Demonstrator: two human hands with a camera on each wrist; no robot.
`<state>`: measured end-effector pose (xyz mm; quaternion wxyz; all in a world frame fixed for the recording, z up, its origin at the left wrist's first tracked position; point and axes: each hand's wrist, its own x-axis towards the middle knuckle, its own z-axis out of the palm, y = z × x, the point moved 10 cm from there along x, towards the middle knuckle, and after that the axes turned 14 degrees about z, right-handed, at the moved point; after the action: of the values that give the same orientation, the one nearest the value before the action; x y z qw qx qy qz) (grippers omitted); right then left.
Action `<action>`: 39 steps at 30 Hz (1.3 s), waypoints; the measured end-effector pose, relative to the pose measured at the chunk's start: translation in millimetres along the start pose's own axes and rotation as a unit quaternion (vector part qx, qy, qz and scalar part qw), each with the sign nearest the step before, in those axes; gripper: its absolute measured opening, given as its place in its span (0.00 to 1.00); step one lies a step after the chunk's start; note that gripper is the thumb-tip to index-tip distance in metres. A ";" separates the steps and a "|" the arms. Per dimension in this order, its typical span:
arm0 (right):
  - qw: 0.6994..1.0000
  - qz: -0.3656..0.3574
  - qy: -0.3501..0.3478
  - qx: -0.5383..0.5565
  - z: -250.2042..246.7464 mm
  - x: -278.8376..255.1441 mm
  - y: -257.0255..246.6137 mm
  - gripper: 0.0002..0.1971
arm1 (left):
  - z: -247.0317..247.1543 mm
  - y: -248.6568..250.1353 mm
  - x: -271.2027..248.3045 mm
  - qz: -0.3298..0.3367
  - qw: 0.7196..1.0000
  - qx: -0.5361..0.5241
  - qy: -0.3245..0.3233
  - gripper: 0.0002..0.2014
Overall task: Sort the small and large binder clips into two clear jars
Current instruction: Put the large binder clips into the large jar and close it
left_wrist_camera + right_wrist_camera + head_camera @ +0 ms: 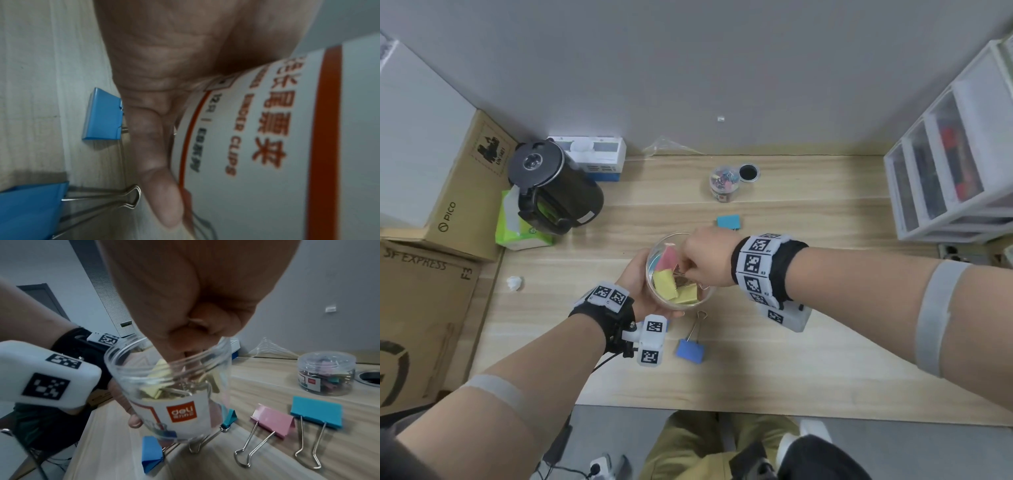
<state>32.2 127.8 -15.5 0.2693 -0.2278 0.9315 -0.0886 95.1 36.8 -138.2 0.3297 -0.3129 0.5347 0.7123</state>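
Observation:
My left hand (635, 279) grips a clear labelled jar (677, 310) lifted off the wooden desk, thumb (158, 170) pressed on its label (267, 129). Yellow clips (666, 284) and a pink clip (667, 257), all large, lie inside. My right hand (690, 269) reaches into the jar's mouth (144, 353), fingertips bunched on the wire handles of a yellow clip (162, 369). Large clips lie loose on the desk: a blue one (691, 349) near the front, teal (316, 412) and pink (271, 421) behind the jar. A second clear jar (723, 183) of small coloured clips stands further back.
A black kettle (554, 188), a green tissue pack (517, 226) and cardboard boxes (448, 212) fill the left side. White drawer units (945, 164) stand at the right. A round cable hole (749, 172) sits beside the small-clip jar. A crumpled paper scrap (514, 283) lies left.

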 end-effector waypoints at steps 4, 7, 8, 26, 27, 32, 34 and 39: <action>0.997 -0.039 0.064 0.033 -8.3 0.0 -2.8 0.11 | -1.6 2.3 -2.7 0.009 1.000 -0.004 -0.001 0.32; 0.982 -0.053 0.130 0.125 -26.5 -2.9 6.0 0.09 | -6.5 2.0 -5.6 0.004 1.000 -0.016 -0.009 0.34; 0.976 -0.048 0.156 0.144 -33.5 -3.5 13.4 0.07 | -11.1 0.4 -6.5 -0.001 1.000 -0.021 -0.005 0.35; 0.949 0.309 0.006 0.066 59.5 81.0 167.0 0.33 | -81.9 -4.2 -11.4 -0.001 0.995 -0.058 0.077 0.36; 0.946 0.316 -0.002 0.069 63.5 87.9 168.0 0.34 | -86.1 -3.6 -12.1 -0.001 0.995 -0.057 0.084 0.36; 0.940 0.338 0.007 0.050 77.4 104.6 173.5 0.23 | -98.3 -4.9 -11.8 -0.005 0.995 -0.059 0.086 0.31; 0.937 0.345 0.011 0.048 80.4 102.6 176.9 0.20 | -101.2 -5.6 -8.5 -0.003 0.995 -0.053 0.089 0.29; 0.942 0.334 -0.021 0.022 85.9 92.2 175.8 0.24 | -94.7 -4.9 -1.2 -0.006 0.995 -0.057 0.083 0.29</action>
<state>-56.7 235.4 -180.8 0.3080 0.1002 0.9460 -0.0096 108.6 -54.0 -161.9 0.2705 -0.3926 0.5171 0.7109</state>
